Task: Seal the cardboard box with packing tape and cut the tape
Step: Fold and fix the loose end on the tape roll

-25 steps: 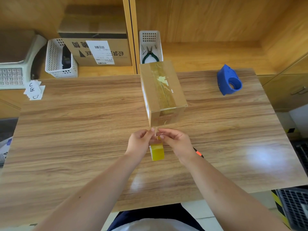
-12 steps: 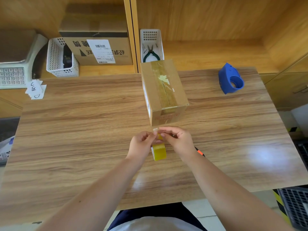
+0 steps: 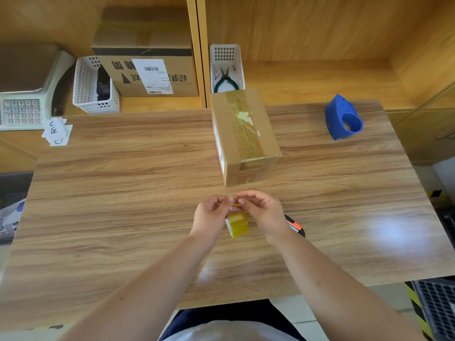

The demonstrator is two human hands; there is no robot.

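Yellowish tape roll [image 3: 236,223] is pinched by both hands, left [image 3: 211,215] and right [image 3: 263,210], near the cardboard box [image 3: 243,136].

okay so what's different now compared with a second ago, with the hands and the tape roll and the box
Very little. Both hands, left hand and right hand, keep picking at the top of the yellow tape roll, fingertips pinched together as before; no tape is visibly pulled out yet. The cardboard box, blue tape dispenser and orange-and-black cutter behind the right wrist have not moved on the table.

Cardboard box [image 3: 242,134] just beyond hands
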